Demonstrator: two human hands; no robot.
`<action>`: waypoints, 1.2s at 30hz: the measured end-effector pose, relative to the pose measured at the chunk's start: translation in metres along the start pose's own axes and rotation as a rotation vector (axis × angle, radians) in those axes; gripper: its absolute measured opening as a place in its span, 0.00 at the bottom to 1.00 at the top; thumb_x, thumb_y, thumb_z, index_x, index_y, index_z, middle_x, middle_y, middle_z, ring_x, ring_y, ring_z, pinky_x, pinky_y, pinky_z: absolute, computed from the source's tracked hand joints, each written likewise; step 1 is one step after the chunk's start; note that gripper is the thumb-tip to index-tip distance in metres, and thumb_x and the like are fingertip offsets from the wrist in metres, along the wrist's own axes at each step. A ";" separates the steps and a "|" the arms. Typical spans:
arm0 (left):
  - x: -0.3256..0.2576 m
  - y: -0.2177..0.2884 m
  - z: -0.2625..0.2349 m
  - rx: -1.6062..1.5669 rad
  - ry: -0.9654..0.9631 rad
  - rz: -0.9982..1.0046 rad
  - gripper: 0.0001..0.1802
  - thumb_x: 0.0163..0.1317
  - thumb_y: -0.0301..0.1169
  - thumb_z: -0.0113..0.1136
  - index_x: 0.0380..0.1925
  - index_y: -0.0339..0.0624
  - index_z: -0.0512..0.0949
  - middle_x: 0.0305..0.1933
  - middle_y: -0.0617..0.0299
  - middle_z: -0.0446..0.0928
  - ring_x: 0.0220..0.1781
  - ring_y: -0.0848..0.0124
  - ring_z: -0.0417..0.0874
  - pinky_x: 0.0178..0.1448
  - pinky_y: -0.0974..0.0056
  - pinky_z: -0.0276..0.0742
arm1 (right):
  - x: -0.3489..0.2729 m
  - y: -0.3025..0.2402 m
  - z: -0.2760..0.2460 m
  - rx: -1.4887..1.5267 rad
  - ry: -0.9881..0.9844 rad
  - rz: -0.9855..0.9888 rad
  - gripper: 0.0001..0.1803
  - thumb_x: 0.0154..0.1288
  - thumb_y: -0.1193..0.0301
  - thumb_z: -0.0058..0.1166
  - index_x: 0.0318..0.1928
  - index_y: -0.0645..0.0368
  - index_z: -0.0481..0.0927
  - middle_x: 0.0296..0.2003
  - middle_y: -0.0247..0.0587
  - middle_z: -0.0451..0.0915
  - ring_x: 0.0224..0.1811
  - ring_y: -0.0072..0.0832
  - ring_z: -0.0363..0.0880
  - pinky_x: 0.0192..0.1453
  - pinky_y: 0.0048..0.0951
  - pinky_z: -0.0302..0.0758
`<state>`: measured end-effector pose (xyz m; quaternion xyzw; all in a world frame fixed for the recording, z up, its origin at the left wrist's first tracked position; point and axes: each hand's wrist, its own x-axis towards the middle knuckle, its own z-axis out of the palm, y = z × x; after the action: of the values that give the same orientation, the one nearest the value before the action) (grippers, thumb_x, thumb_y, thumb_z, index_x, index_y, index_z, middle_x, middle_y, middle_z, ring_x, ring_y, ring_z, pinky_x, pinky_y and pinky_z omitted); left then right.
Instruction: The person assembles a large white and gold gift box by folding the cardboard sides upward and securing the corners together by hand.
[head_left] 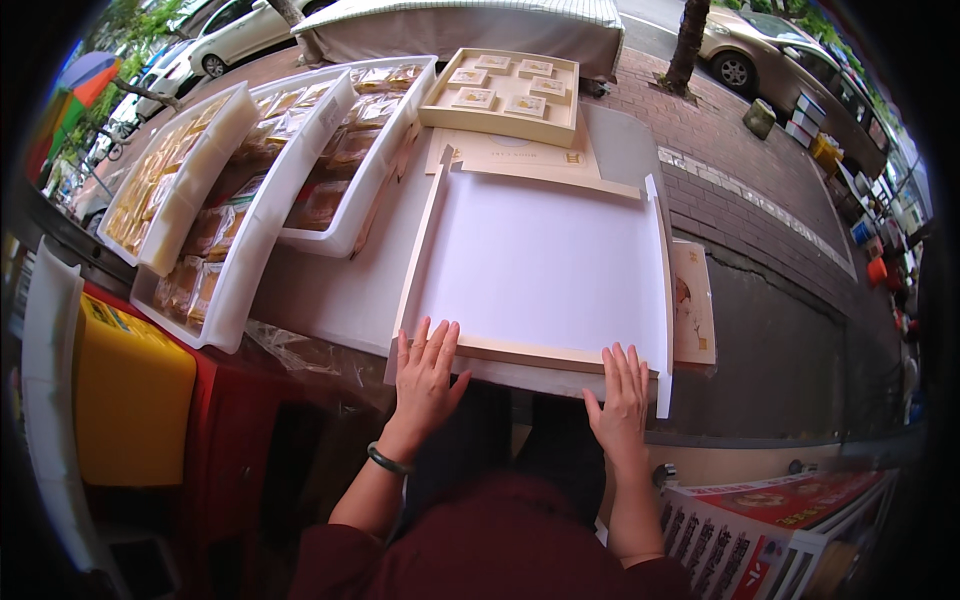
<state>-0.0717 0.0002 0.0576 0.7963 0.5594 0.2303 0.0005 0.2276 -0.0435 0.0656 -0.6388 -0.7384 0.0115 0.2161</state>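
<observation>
A large flat white cardboard box blank [540, 265] with beige edge flaps lies on the table in front of me. My left hand [425, 378] rests flat, fingers spread, on its near flap at the left corner. At the right corner, my right hand [620, 400] presses flat on the same near flap. Both side flaps stand partly raised. Neither hand holds anything.
A beige box with several small packets [505, 92] sits at the far end of the table. White plastic trays [300, 160] of wrapped pastries fill the left side. A yellow bin [130, 395] stands lower left. Brick pavement [740, 170], a tree trunk and parked cars lie beyond.
</observation>
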 end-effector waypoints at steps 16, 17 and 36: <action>-0.017 0.000 0.007 -0.114 0.218 0.053 0.11 0.56 0.24 0.68 0.40 0.47 0.84 0.51 0.60 0.83 0.58 0.58 0.82 0.64 0.50 0.71 | -0.016 -0.004 0.026 0.178 0.168 -0.005 0.12 0.55 0.85 0.61 0.39 0.61 0.75 0.46 0.46 0.83 0.52 0.44 0.82 0.69 0.55 0.70; -0.015 0.002 0.002 -0.133 0.228 0.053 0.10 0.55 0.24 0.69 0.39 0.47 0.85 0.50 0.60 0.84 0.58 0.58 0.82 0.63 0.51 0.71 | -0.016 -0.003 0.026 0.164 0.180 -0.032 0.13 0.54 0.85 0.61 0.38 0.60 0.75 0.46 0.46 0.83 0.52 0.44 0.82 0.69 0.55 0.69; 0.001 -0.073 -0.035 -0.543 -0.093 -0.409 0.26 0.63 0.21 0.65 0.62 0.37 0.77 0.31 0.56 0.81 0.26 0.75 0.81 0.33 0.68 0.78 | -0.035 -0.002 0.029 0.057 0.281 -0.063 0.15 0.50 0.85 0.59 0.30 0.54 0.70 0.34 0.38 0.74 0.42 0.39 0.76 0.64 0.48 0.66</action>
<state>-0.1494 0.0190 0.0705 0.6482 0.6251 0.3293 0.2840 0.2191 -0.0694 0.0290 -0.6041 -0.7199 -0.0637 0.3358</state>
